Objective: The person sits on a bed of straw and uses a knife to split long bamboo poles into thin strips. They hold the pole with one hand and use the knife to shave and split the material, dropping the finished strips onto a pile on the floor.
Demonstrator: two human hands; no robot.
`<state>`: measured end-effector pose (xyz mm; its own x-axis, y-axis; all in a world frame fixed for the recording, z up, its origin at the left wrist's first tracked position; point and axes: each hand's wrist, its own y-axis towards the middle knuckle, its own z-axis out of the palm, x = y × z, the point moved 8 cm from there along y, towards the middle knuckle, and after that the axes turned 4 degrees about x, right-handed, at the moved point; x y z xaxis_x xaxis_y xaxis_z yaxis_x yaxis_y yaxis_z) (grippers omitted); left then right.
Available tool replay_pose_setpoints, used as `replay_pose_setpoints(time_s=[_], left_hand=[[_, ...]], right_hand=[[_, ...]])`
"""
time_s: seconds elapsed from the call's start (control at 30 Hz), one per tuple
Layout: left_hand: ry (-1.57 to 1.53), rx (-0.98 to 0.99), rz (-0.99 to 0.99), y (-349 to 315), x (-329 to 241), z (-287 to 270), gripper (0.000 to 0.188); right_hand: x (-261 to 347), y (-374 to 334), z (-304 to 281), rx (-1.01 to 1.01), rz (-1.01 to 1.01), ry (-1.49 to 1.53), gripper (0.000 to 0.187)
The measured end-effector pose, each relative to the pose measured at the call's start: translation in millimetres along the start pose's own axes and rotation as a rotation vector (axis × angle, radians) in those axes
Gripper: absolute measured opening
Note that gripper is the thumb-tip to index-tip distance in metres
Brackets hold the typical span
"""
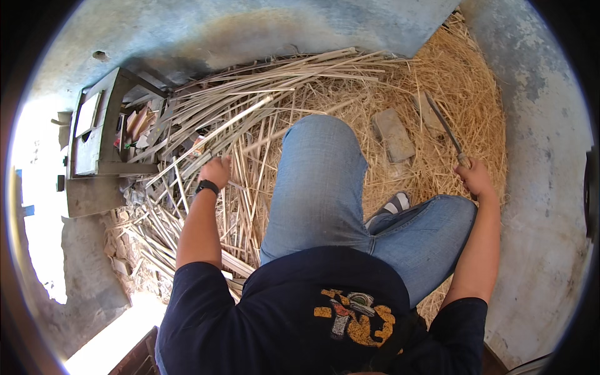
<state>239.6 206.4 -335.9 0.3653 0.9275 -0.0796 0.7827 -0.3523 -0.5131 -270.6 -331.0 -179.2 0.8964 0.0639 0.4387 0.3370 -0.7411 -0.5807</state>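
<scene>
My left hand (pixel 215 171), with a black watch on its wrist, is closed at the near side of a heap of long split bamboo strips (pixel 219 119). One pale bamboo strip (pixel 300 125), blurred, slants up to the right from its fingers, above my raised knee; the exact grip is hard to see. Out to the right, my right hand (pixel 478 177) is wrapped round the light handle of a long-bladed knife (pixel 445 122). Its narrow dark blade points up and to the left, over straw.
Straw (pixel 462 69) covers the floor ahead and right. A brick-like block (pixel 394 134) lies beyond my foot, with another block (pixel 430 114) near the blade. A wooden cabinet (pixel 94 147) with clutter stands left. Painted walls (pixel 544 150) close in the right and far sides.
</scene>
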Motion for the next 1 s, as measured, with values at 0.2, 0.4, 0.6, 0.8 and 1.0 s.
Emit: replay_pose_setpoints(time_s=[0.2,0.4,0.6,0.8,1.0], left_hand=[[0.218,0.012,0.039,-2.6,0.2,-101.5,0.068],[0.358,-0.026,0.038,-24.7,-11.3,-162.2,0.061],[0.328,-0.125,0.085,-74.3,32.5,-183.1,0.055],[0.315,-0.229,0.046,-130.9,70.5,-191.7,0.044],[0.324,-0.392,-0.023,-138.6,91.5,-192.7,0.039]], right_hand=[[-3.6,3.6,0.6,0.009,-0.024,0.028,0.028],[-5.9,1.7,-3.3,0.001,-0.016,0.057,0.028],[-10.9,5.8,-2.6,0.031,-0.023,0.055,0.028],[-8.8,0.9,1.3,0.032,-0.055,0.088,0.026],[-6.8,-13.0,-4.8,0.014,-0.044,0.049,0.028]])
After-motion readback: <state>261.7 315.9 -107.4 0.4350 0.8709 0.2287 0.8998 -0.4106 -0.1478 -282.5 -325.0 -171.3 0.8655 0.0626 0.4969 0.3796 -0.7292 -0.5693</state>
